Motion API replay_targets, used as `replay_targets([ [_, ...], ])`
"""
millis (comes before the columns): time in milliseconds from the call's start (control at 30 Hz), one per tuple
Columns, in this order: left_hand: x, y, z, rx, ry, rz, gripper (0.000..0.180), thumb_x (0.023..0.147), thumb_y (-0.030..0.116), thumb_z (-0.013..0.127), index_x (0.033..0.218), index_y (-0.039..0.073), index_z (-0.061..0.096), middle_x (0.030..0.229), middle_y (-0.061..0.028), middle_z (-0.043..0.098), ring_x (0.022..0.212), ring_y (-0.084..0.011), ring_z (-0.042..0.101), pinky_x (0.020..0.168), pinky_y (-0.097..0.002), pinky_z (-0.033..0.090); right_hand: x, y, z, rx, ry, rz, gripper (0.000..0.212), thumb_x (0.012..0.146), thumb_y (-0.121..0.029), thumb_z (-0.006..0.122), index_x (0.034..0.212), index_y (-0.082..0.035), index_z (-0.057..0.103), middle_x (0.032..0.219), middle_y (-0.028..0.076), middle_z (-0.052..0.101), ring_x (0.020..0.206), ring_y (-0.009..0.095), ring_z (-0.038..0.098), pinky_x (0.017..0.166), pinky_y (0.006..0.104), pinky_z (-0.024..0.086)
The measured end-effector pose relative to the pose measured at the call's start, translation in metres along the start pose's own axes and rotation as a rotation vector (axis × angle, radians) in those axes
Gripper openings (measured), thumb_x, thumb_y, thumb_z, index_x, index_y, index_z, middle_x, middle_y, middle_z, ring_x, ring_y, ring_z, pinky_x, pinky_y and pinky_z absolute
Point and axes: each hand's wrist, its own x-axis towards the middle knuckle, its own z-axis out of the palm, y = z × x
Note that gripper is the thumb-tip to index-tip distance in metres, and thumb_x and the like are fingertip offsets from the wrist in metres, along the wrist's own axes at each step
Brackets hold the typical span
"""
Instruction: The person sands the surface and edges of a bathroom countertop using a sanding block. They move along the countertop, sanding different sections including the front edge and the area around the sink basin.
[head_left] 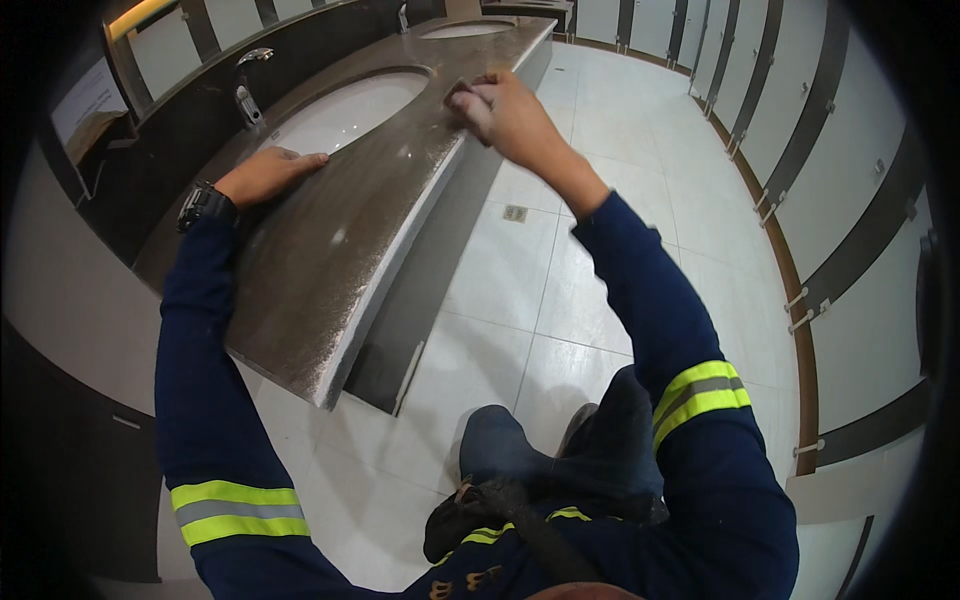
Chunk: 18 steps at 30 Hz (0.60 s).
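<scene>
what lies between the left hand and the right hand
In the head view, a strip of dark countertop lies between the left hand and the right hand, running along the near side of the closer basin.

We see a dark, stone-like countertop (330,260), mostly smooth with a faint sheen, its pale front edge (404,244) rough and powdery. The white basin (350,110) looks like glossy ceramic, the faucet (246,105) like polished metal. We find the floor tiles (500,270) smooth and softly shiny. Our navy sleeves (650,290) are matt cloth; we note smooth, flat-faced stall doors (840,130) and denim-like trousers (500,440).
</scene>
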Motion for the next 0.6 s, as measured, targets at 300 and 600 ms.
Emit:
replay_targets([
  [300, -0.002, 0.003, -0.005, -0.037, 0.021, -0.026, 0.087, 0.099, 0.072, 0.054, 0.123, -0.010, 0.072, 0.117, -0.0259, 0.075, 0.110, -0.0340, 0.072, 0.102, -0.0375, 0.051, -0.005, 0.012, 0.002, -0.077, 0.058, -0.018, 0.034, 0.103, -0.032, 0.064, 0.113, -0.003, 0.078, 0.132, 0.021, 0.064, 0.122, 0.038, 0.061, 0.108, 0.0452, 0.048],
  [600, -0.004, -0.001, -0.006, 0.105, 0.039, -0.069, 0.086, 0.100, 0.070, 0.053, 0.127, -0.010, 0.071, 0.121, -0.0266, 0.073, 0.113, -0.0351, 0.070, 0.102, -0.0387, 0.051, -0.014, -0.007, -0.001, -0.041, 0.028, -0.039, 0.038, 0.104, -0.034, 0.062, 0.117, -0.002, 0.078, 0.129, 0.025, 0.064, 0.121, 0.039, 0.061, 0.106, 0.0434, 0.049],
])
